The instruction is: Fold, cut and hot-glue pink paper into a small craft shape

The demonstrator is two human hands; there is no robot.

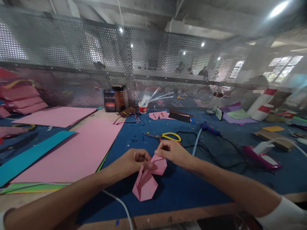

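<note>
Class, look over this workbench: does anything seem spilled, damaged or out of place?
Small dark bits lie strewn on the blue work surface near the tip of the scissors, loose rather than gathered, so they look spilled.

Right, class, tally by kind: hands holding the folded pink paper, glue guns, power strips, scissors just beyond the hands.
Left hand and right hand, on folded pink paper: 2
Blue glue gun: 1
Magenta power strip: 1
Scissors: 1
Total: 5

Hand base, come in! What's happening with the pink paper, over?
Left hand, right hand: both pinching folded pink paper. Paper: creased, angular edges. Scissors: just beyond right hand, clear of paper.
</note>
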